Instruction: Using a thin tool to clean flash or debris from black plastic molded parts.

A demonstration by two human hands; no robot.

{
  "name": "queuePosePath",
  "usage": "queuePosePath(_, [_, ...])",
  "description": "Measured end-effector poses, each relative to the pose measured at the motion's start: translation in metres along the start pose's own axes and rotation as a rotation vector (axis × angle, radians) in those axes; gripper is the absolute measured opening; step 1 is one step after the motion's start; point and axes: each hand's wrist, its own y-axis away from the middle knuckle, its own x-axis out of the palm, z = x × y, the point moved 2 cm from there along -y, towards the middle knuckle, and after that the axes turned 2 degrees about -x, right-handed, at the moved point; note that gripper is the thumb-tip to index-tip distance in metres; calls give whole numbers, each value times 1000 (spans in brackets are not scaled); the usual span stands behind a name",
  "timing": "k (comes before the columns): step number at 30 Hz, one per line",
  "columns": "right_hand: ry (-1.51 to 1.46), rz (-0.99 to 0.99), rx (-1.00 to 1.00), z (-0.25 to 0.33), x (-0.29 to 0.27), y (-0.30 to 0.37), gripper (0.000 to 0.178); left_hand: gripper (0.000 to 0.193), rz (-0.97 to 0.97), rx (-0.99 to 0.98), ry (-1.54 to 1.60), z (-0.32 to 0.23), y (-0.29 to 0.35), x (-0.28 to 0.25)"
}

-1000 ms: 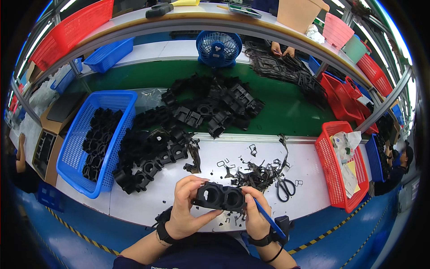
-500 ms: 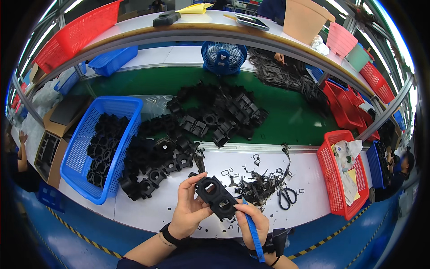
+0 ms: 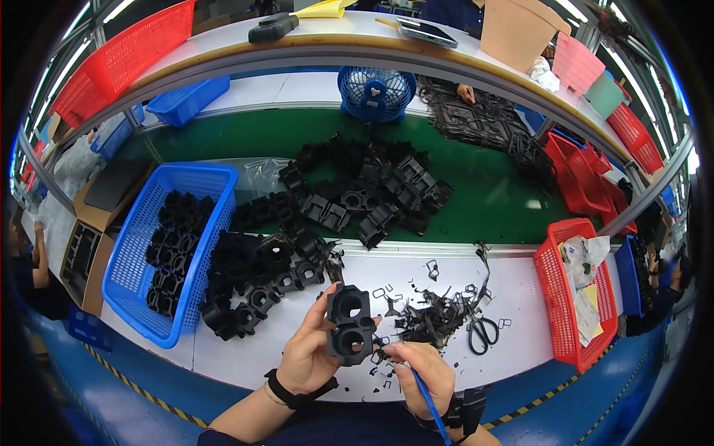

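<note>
In front of me, my left hand (image 3: pixel 306 362) is closed round a black plastic molding (image 3: pixel 339 325) with two round openings, held up over the white table. Between the fingers of my right hand (image 3: pixel 433 374) is a slim blue-handled tool (image 3: pixel 430 407). Its upper end reaches the molding's lower right side; the tip is too small to make out. Behind the right hand lie black plastic scraps (image 3: pixel 433 321), with black-handled scissors (image 3: pixel 482 336) to their right. More black moldings (image 3: pixel 249 286) are heaped at the left of the table, and another heap (image 3: pixel 401 178) sits on the green surface beyond.
A blue basket (image 3: pixel 125 256) with black moldings stands at left, a red basket (image 3: pixel 559 305) with papers and bags at right. A blue fan (image 3: pixel 377 95) stands under a raised shelf (image 3: pixel 335 46). Another person's hand (image 3: pixel 465 93) rests near flat black parts (image 3: pixel 483 119).
The molding has been turned in my left hand, from lying tilted to upright with its deep round openings facing me. The blue-handled tool has rolled edge-on, lower along the molding's side.
</note>
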Motion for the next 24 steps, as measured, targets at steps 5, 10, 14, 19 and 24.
queuePosePath(5, [101, -39, 115, 3, -8, -3, 25, 54, -3, -84, 243, 3, -3, -2])
queuePosePath(10, [0, -17, 98, 1, -9, -5, 25, 48, -1, -265, 630, 8, -2, 2])
queuePosePath(14, [-92, -41, 149, 2, -12, -4, 24, 48, 111, -264, 648, 15, -1, -4])
queuePosePath(19, [-4, -51, 107, -1, -21, -4, 23, 47, 92, -130, 315, 17, 0, 4])
queuePosePath(24, [-117, -137, 226, -12, -26, 3, 20, 47, 54, -87, 38, 18, -1, 11])
